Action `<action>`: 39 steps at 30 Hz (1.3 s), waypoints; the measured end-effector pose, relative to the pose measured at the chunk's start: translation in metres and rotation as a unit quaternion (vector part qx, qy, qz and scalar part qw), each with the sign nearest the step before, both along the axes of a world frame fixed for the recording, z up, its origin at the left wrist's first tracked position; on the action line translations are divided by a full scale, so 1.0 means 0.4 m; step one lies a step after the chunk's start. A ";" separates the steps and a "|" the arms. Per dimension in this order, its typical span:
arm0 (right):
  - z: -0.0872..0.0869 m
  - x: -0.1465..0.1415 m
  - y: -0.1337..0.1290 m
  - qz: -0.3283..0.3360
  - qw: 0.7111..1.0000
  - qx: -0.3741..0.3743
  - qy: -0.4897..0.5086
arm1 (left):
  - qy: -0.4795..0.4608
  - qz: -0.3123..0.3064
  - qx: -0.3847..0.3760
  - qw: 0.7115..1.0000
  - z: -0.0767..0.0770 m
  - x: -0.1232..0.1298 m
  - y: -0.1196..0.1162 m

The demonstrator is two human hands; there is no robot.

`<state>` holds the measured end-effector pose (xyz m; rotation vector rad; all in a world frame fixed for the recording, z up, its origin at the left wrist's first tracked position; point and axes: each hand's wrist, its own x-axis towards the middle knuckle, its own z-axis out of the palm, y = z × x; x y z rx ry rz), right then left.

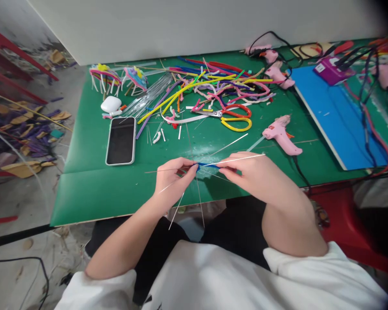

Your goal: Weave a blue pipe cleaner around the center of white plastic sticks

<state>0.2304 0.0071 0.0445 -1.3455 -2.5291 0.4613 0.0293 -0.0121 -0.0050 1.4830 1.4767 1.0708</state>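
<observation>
The blue strip (213, 165) is sitting between the two hands, above the desk (84, 189), just inside its near edge. Open green surface is extending left of the hands toward the phone (121, 142); a smaller open area is lying to the right, toward the pink glue gun (283, 133). The strip's long axis is running left to right, roughly parallel to the near edge. Thin rods (229, 144) are radiating around the strip, some projecting past the near edge.

The left hand (174, 178) is holding the strip's left end in a narrow thumb-and-finger grip, its forearm reaching in from the lower left. The right hand (252, 172) is pinching the right part in a similarly narrow grip, with its elbow bending outward.

Beyond the hands, scissors (242, 125) are lying with blades pointing left. Coloured stems (213, 86) are forming a pile behind them. A blue board (339, 120) is occupying the right side.
</observation>
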 end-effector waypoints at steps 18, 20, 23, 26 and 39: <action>0.005 -0.052 -0.071 -0.073 0.971 0.206 -0.091 | -0.038 0.048 -0.016 0.998 0.002 -0.006 0.007; 0.004 -0.052 -0.073 -0.065 0.976 0.191 -0.087 | -0.041 0.054 -0.016 0.998 0.001 -0.008 0.008; 0.006 -0.049 -0.076 -0.054 0.980 0.172 -0.090 | -0.033 0.063 -0.009 0.997 0.000 -0.007 0.010; 0.011 -0.046 -0.079 -0.041 0.980 0.166 -0.105 | -0.022 0.062 -0.002 0.998 -0.001 -0.006 0.009; 0.000 -0.117 -0.098 0.124 0.958 0.250 -0.071 | -0.016 0.054 -0.007 0.998 -0.007 -0.003 0.006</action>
